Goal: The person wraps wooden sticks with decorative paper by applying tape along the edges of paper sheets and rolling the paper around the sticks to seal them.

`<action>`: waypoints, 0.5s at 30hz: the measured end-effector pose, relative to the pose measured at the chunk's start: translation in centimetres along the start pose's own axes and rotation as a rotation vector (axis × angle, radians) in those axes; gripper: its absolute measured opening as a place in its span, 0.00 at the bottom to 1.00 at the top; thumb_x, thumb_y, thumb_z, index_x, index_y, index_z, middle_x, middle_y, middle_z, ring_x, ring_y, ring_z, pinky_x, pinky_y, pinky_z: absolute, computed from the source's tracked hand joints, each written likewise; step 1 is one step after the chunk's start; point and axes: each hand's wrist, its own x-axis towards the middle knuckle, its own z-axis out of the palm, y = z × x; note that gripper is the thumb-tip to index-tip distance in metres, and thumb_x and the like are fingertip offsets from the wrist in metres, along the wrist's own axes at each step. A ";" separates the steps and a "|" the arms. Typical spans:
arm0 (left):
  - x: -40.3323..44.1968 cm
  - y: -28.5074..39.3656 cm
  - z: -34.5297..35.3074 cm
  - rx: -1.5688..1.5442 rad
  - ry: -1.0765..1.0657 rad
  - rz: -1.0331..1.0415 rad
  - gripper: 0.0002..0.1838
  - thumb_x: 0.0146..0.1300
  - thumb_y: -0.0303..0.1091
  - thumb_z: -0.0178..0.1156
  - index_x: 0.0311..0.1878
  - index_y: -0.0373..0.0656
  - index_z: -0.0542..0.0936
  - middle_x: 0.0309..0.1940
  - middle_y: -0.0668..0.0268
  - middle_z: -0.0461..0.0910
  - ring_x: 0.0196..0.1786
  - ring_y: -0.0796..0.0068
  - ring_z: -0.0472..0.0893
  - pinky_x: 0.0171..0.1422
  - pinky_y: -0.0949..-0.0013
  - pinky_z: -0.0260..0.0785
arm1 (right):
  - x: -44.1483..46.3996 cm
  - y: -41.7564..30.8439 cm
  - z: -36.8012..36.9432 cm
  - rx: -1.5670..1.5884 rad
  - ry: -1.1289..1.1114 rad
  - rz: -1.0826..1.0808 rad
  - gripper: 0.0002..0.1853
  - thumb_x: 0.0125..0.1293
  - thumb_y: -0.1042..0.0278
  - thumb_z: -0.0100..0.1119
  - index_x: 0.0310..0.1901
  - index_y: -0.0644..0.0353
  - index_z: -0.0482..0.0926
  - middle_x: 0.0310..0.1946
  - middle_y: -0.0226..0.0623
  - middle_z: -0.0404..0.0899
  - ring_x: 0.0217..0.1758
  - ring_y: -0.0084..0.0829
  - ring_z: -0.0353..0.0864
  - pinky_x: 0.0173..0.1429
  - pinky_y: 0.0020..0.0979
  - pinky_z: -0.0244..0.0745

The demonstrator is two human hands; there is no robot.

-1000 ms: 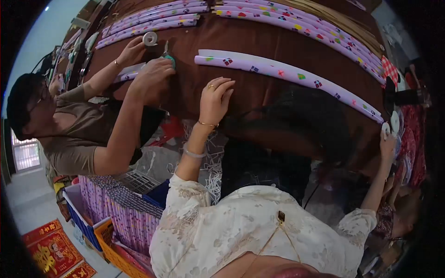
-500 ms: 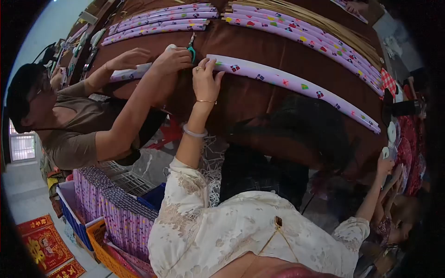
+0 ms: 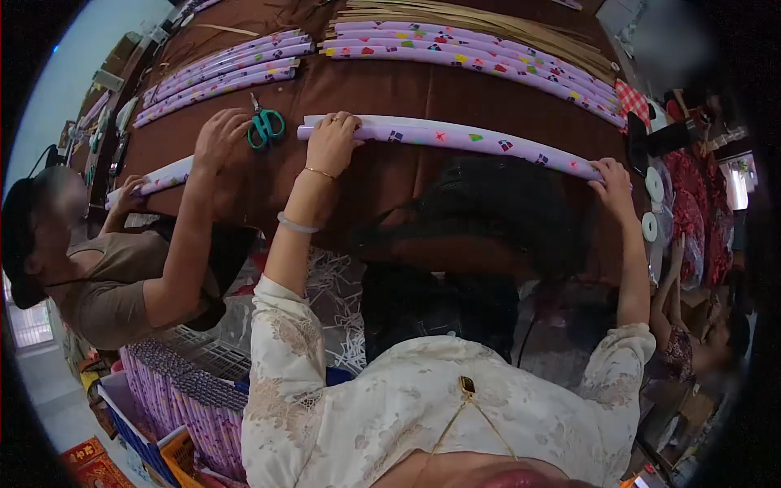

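Note:
A long lilac roll of printed paper (image 3: 455, 137) with small coloured motifs lies across the brown tabletop in front of me, a pale strip showing along its far edge. My left hand (image 3: 332, 140) is closed over the roll near its left end, fingers on top and the thumb on the near side. At the other end, my right hand (image 3: 612, 184) grips the roll with its fingers bent over it. Teal-handled scissors (image 3: 264, 128) rest on the cloth just left of my left hand.
At left, a co-worker's hand (image 3: 220, 138) is raised near another lilac roll (image 3: 171, 172). Stacked rolls (image 3: 472, 61) and brown strips (image 3: 488, 26) lie farther back. White tape rolls (image 3: 653, 185) sit at the right edge. A blue crate (image 3: 130, 435) of patterned bundles stands below left.
My right hand has come up from beside the table's right edge onto the roll's right end. My left hand stays at the left end. The co-worker's hand has left the scissors, and the view has shifted.

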 end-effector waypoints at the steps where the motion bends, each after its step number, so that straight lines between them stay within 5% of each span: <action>1: 0.3 0.2 0.1 -0.004 0.001 0.005 0.19 0.44 0.37 0.65 0.40 0.47 0.72 0.40 0.66 0.73 0.47 0.63 0.72 0.51 0.61 0.65 | 0.0 0.4 -0.1 -0.003 0.000 0.006 0.22 0.51 0.68 0.63 0.50 0.55 0.71 0.46 0.36 0.68 0.53 0.38 0.66 0.55 0.39 0.60; 11: 2.7 2.6 -0.4 -0.148 -0.101 0.038 0.19 0.45 0.38 0.66 0.40 0.45 0.73 0.39 0.63 0.74 0.46 0.59 0.73 0.50 0.60 0.66 | -2.0 3.0 -0.4 0.129 0.144 0.080 0.21 0.45 0.70 0.66 0.43 0.59 0.73 0.42 0.36 0.75 0.48 0.40 0.72 0.49 0.38 0.66; 13: 2.9 1.8 -1.0 -0.446 -0.033 0.070 0.19 0.47 0.37 0.65 0.43 0.43 0.74 0.40 0.61 0.76 0.45 0.57 0.74 0.50 0.60 0.66 | -2.3 2.1 -1.1 0.110 0.121 0.123 0.21 0.45 0.70 0.66 0.44 0.58 0.73 0.43 0.36 0.76 0.49 0.40 0.72 0.50 0.37 0.66; 15: 3.6 -0.2 -1.7 -0.409 0.116 -0.051 0.17 0.48 0.36 0.64 0.42 0.41 0.76 0.38 0.58 0.77 0.44 0.56 0.75 0.48 0.60 0.67 | -2.1 2.4 -1.0 0.099 0.116 0.081 0.22 0.45 0.72 0.65 0.45 0.57 0.73 0.42 0.38 0.75 0.48 0.40 0.73 0.51 0.36 0.66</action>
